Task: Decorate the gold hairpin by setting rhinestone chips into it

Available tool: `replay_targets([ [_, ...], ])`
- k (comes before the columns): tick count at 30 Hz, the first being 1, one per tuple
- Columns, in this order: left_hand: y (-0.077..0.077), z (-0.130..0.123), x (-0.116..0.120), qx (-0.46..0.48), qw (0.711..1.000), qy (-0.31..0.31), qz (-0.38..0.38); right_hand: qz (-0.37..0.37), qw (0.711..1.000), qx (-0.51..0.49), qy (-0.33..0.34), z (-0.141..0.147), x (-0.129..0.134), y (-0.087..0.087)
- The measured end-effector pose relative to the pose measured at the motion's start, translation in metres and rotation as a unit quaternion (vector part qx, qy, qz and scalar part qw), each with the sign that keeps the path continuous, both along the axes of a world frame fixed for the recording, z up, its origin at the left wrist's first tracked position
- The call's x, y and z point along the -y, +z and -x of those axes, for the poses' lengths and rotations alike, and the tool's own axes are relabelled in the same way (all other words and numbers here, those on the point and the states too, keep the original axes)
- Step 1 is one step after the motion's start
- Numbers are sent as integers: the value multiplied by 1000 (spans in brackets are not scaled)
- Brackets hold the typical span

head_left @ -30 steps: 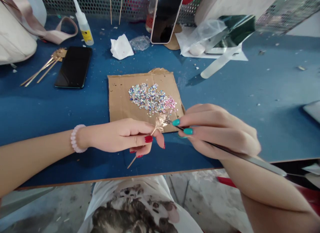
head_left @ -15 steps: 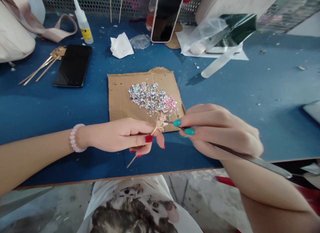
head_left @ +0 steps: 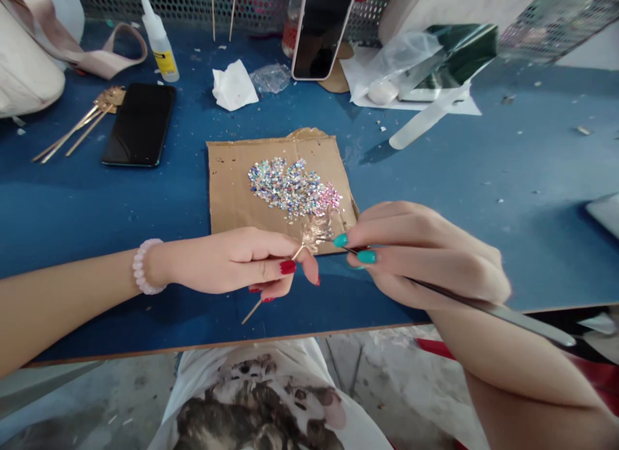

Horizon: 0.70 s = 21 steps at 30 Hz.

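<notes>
Between the thumb and fingers of my left hand [head_left: 236, 260] is the thin stem of a gold hair stick [head_left: 316, 233], its ornate metal head facing right. My right hand [head_left: 430, 256] is closed around metal tweezers [head_left: 493, 311], whose dark tips reach the ornate head. Whether the tips hold a small piece is too fine to make out. Just beyond the head, a pile of glittery multicoloured chips [head_left: 290, 185], pink at its right end, lies on a piece of cardboard [head_left: 227, 211].
Behind the cardboard are a crumpled tissue [head_left: 235, 86], an upright phone [head_left: 319, 34] and plastic bags [head_left: 411, 63]. At the left lie a black phone [head_left: 140, 124], a glue bottle [head_left: 162, 44] and more gold hair sticks [head_left: 89, 118]. The table's front edge runs below my hands.
The gold head has turned slightly and shows more of its spread at the right. The tweezers have shifted a little, with their rear end farther right. Both hands keep their grip.
</notes>
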<state>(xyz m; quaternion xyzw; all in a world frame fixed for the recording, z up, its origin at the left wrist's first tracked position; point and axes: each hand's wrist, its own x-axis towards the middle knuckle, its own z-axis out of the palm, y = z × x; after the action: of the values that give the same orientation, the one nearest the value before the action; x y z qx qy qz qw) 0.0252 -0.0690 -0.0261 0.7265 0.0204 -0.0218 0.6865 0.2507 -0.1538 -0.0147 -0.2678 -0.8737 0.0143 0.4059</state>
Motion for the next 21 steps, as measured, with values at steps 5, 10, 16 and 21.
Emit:
replay_targets([
  [5,1,1,1,-2,1000,1,-14,-51,998,-42,6,8,-7,-7],
  [10,1,0,1,-9,1000,3,-23,-54,998,-39,2,9,-6,-9],
  [16,2,1,2,-14,999,20,-22,-43,998,-39,-2,8,-7,-7],
  [21,4,0,7,-36,993,61,-91,3,1000,-2,18,7,-2,-1],
])
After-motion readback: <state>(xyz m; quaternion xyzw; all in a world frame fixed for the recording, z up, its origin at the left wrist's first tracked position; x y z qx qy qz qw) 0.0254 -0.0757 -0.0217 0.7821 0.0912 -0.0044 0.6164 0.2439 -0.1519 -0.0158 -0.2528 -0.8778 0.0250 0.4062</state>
